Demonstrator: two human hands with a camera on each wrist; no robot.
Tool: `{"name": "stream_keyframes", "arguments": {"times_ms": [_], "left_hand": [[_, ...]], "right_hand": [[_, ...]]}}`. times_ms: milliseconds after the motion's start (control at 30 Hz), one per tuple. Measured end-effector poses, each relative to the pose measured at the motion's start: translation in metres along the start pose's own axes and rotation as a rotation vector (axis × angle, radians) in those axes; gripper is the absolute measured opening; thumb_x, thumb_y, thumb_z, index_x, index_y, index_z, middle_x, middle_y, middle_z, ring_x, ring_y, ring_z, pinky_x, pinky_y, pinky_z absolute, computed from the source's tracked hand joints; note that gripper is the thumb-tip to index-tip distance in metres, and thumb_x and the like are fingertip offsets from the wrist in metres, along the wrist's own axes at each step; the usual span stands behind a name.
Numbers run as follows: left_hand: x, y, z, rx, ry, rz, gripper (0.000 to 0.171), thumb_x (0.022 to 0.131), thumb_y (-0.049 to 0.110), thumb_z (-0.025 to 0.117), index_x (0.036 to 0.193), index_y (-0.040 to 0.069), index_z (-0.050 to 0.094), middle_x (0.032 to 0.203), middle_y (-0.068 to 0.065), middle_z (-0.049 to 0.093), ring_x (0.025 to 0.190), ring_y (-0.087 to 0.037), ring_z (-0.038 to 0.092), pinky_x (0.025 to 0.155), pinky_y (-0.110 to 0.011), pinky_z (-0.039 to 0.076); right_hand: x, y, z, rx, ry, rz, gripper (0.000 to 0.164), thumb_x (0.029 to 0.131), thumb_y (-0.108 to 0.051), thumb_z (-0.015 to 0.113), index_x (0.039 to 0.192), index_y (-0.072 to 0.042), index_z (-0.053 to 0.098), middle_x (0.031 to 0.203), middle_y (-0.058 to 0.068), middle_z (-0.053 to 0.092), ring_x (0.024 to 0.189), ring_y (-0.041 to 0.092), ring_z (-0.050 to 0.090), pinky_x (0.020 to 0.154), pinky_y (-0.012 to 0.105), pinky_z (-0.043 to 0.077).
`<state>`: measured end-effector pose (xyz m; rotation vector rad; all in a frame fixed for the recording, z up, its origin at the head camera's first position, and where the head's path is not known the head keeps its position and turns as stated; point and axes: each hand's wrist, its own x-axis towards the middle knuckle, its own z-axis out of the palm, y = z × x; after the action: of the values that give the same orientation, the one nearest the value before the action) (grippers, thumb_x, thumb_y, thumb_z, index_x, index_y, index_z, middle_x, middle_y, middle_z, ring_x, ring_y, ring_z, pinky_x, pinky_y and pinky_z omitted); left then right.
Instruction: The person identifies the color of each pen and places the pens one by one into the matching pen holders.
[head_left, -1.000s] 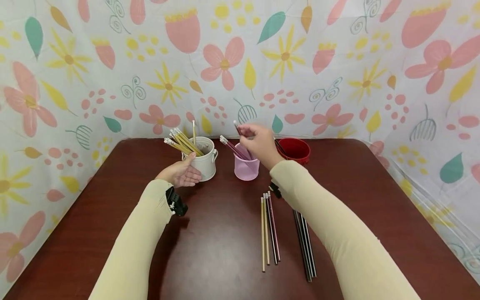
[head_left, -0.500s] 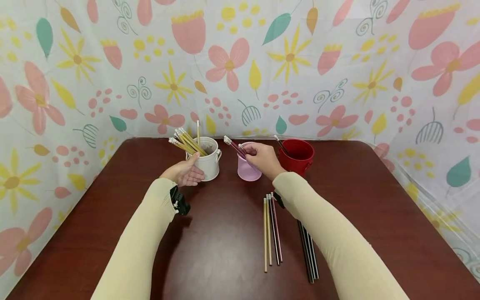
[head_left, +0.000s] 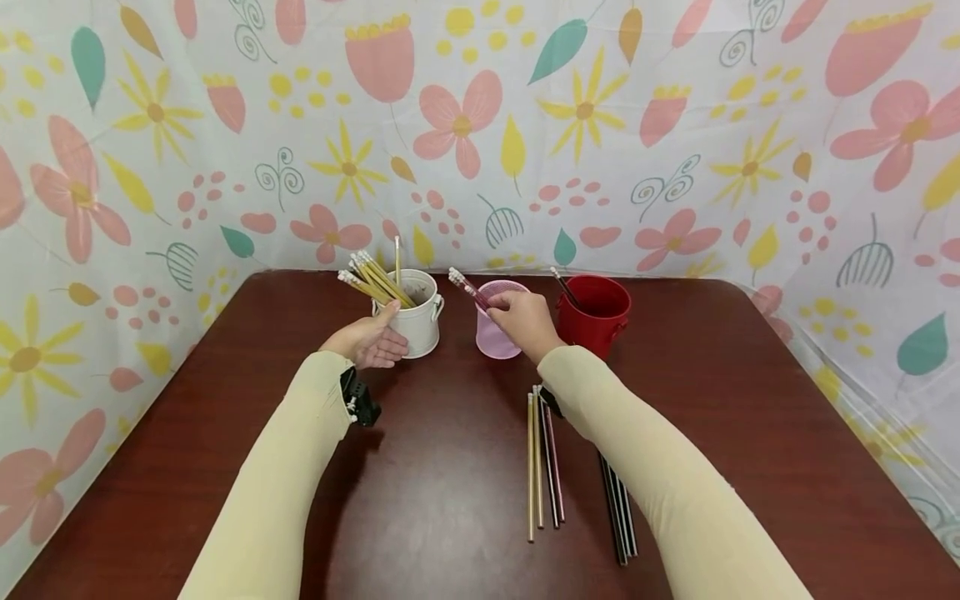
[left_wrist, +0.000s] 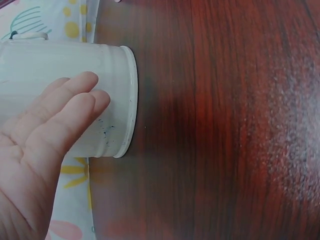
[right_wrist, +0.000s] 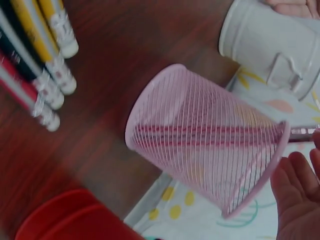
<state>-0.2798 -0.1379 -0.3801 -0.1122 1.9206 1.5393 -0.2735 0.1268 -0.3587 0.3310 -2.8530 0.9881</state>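
My left hand point(head_left: 375, 340) rests with straight fingers against the side of a white bucket point(head_left: 420, 333), the thumb up near its rim. Several yellow pencils point(head_left: 375, 281) with white erasers lean out of that bucket. My right hand point(head_left: 525, 319) is at the rim of a pink mesh pencil cup point(head_left: 493, 340), thumb and fingers pinching at the dark red pencils point(head_left: 467, 288) that lean left out of it. In the right wrist view, pencil shafts point(right_wrist: 210, 131) show through the mesh; the fingers point(right_wrist: 295, 175) are partly cut off by the frame.
A red bucket point(head_left: 600, 321) holding a dark pencil point(head_left: 564, 286) stands right of the pink cup. Yellow, black and pink pencils point(head_left: 543, 458) lie on the brown table point(head_left: 435, 500); black pencils point(head_left: 618, 517) lie beside my right sleeve. A floral cloth point(head_left: 480, 125) hangs behind.
My right hand has lowered a dark red pencil into the pink cup, and its eraser end now sits among the others leaning left. The left hand stays at the white bucket.
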Motion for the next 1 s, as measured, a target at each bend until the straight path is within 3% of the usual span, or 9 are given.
{"name": "stream_keyframes", "arguments": {"times_ms": [133, 300, 400, 533, 633, 700, 1000], "left_hand": [[0.001, 0.002, 0.002, -0.007, -0.003, -0.007, 0.090, 0.100, 0.059, 0.015, 0.142, -0.019, 0.027, 0.147, -0.035, 0.032, 0.138, -0.042, 0.033, 0.114, -0.046, 0.029], [0.002, 0.003, 0.002, -0.001, -0.010, 0.001, 0.090, 0.100, 0.060, 0.014, 0.142, -0.020, 0.027, 0.147, -0.035, 0.032, 0.138, -0.043, 0.033, 0.114, -0.046, 0.029], [0.001, 0.003, 0.001, 0.010, -0.024, 0.003, 0.091, 0.100, 0.060, 0.012, 0.142, -0.019, 0.026, 0.148, -0.035, 0.030, 0.139, -0.043, 0.032, 0.115, -0.046, 0.028], [-0.001, 0.003, 0.001, 0.008, -0.030, -0.003, 0.091, 0.100, 0.060, 0.010, 0.143, -0.019, 0.023, 0.149, -0.036, 0.028, 0.140, -0.043, 0.029, 0.116, -0.046, 0.026], [-0.001, 0.002, 0.001, 0.004, -0.023, -0.004, 0.092, 0.099, 0.060, 0.010, 0.144, -0.019, 0.022, 0.149, -0.036, 0.027, 0.140, -0.043, 0.029, 0.115, -0.046, 0.027], [-0.002, 0.002, 0.000, 0.004, -0.024, 0.000, 0.092, 0.099, 0.060, 0.011, 0.143, -0.020, 0.022, 0.149, -0.036, 0.028, 0.140, -0.043, 0.029, 0.115, -0.046, 0.027], [-0.002, 0.000, 0.000, 0.007, -0.060, 0.025, 0.095, 0.098, 0.062, 0.010, 0.143, -0.021, 0.020, 0.149, -0.037, 0.025, 0.140, -0.045, 0.028, 0.116, -0.047, 0.025]], "right_hand": [[-0.005, 0.003, -0.010, -0.019, -0.040, -0.011, 0.026, 0.092, -0.015, 0.061, 0.111, -0.004, 0.074, 0.106, 0.012, 0.072, 0.102, 0.029, 0.061, 0.093, 0.039, 0.050], [-0.021, 0.012, -0.031, -0.115, -0.049, -0.140, 0.027, 0.086, -0.008, 0.057, 0.106, -0.001, 0.074, 0.100, 0.013, 0.073, 0.086, 0.028, 0.062, 0.082, 0.040, 0.051], [-0.036, 0.023, -0.048, -0.191, -0.100, -0.160, 0.026, 0.082, -0.005, 0.057, 0.100, 0.000, 0.075, 0.095, 0.013, 0.074, 0.080, 0.026, 0.063, 0.079, 0.040, 0.052], [-0.057, 0.044, -0.066, -0.254, -0.300, -0.048, 0.015, 0.081, -0.005, 0.059, 0.077, -0.001, 0.073, 0.068, 0.006, 0.067, 0.063, 0.018, 0.055, 0.064, 0.033, 0.049], [-0.073, 0.060, -0.074, -0.271, -0.471, 0.079, 0.023, 0.083, -0.007, 0.060, 0.060, -0.005, 0.062, 0.054, 0.000, 0.052, 0.052, 0.012, 0.045, 0.055, 0.026, 0.040], [-0.083, 0.069, -0.077, -0.277, -0.547, 0.149, 0.027, 0.085, -0.010, 0.063, 0.058, -0.006, 0.060, 0.053, 0.001, 0.054, 0.049, 0.012, 0.048, 0.051, 0.025, 0.041], [-0.112, 0.099, -0.075, -0.279, -0.621, 0.300, 0.021, 0.085, -0.014, 0.065, 0.067, -0.002, 0.064, 0.060, 0.008, 0.062, 0.050, 0.018, 0.056, 0.045, 0.027, 0.043]]}}
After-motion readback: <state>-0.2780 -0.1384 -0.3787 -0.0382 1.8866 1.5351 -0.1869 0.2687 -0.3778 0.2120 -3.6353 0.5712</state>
